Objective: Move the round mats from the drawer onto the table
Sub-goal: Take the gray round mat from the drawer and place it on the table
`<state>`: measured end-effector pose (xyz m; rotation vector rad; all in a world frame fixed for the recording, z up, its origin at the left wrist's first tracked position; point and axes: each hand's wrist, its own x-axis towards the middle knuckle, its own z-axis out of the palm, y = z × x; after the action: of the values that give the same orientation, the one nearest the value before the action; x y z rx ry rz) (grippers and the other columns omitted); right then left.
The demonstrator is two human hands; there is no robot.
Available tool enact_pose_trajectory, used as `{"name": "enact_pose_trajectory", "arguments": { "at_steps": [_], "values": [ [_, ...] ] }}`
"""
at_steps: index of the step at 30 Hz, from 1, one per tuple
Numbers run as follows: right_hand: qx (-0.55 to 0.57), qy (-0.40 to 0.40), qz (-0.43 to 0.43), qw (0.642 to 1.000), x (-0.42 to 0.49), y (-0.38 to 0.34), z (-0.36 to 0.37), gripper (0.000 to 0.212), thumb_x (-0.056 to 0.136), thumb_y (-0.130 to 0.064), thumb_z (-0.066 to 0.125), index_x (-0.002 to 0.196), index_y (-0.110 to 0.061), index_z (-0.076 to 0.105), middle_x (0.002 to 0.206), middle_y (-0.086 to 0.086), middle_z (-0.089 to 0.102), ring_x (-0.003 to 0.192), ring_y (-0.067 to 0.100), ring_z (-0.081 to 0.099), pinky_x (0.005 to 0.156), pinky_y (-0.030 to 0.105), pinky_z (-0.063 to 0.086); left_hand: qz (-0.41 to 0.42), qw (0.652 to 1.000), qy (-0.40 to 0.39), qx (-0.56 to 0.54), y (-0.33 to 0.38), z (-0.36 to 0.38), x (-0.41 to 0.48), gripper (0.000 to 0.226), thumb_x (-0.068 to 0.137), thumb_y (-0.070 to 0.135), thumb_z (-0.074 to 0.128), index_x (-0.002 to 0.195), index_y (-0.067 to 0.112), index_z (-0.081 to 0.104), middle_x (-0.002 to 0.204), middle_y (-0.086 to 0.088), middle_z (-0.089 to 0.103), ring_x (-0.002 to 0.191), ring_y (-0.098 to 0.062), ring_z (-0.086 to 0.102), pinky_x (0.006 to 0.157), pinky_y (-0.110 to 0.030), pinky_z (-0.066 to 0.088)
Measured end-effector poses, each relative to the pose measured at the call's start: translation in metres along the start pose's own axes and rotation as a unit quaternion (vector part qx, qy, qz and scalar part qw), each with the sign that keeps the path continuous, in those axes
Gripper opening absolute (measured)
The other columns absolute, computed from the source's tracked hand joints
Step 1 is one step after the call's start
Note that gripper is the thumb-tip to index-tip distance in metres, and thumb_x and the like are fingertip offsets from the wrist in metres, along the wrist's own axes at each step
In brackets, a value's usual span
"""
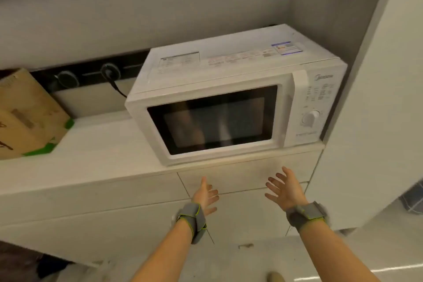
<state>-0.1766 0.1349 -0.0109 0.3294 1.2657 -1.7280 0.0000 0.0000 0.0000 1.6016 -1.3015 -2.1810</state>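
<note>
Both of my hands reach toward the white drawer front (247, 174) just under the counter edge, below the microwave. My left hand (206, 194) is open with its fingers spread, at the drawer's lower left edge. My right hand (285, 186) is open too, palm turned inward, in front of the drawer's right part. Neither hand holds anything. The drawer is closed. No round mats are in view. Each wrist wears a grey band with green trim.
A white microwave (229, 103) stands on the white counter (91, 151) directly above the drawer. A cardboard box (25, 117) sits on the counter at the left. A tall white cabinet panel (377, 98) rises at the right. More drawer fronts (114, 197) lie to the left and below.
</note>
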Motion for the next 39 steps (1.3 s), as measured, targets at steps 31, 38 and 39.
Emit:
{"name": "enact_pose_trajectory", "arguments": {
  "at_steps": [31,38,39],
  "values": [
    [0.167,0.152,0.041,0.973,0.004,0.057,-0.052,0.063,0.083,-0.055,0.024,0.135,-0.026,0.046,0.139,0.007,0.050,0.113,0.030,0.051,0.099,0.052,0.043,-0.024,0.925,0.124,-0.359,-0.094,0.039,0.007,0.092,0.078,0.079,0.007,0.150,0.022,0.020,0.153,-0.016,0.032,0.139,-0.033,0.036,0.112,-0.048,0.029],
    [0.054,0.158,0.008,0.986,-0.079,0.076,-0.059,0.049,0.093,-0.028,0.036,0.138,-0.012,0.041,0.143,0.014,0.043,0.134,0.033,0.040,0.107,0.049,0.032,-0.033,0.976,0.187,-0.110,-0.130,-0.018,-0.069,0.077,0.089,0.057,0.039,0.146,0.008,0.022,0.148,-0.016,0.037,0.131,-0.035,0.044,0.097,-0.043,0.042],
    [0.025,0.164,-0.046,0.985,-0.100,0.076,-0.055,0.047,0.093,-0.022,0.038,0.137,-0.007,0.042,0.141,0.018,0.045,0.134,0.035,0.041,0.108,0.048,0.034,0.016,0.968,0.233,-0.086,-0.123,-0.025,-0.081,0.073,0.091,0.045,0.048,0.146,0.004,0.023,0.149,-0.018,0.034,0.133,-0.035,0.040,0.104,-0.043,0.039]
  ]
}}
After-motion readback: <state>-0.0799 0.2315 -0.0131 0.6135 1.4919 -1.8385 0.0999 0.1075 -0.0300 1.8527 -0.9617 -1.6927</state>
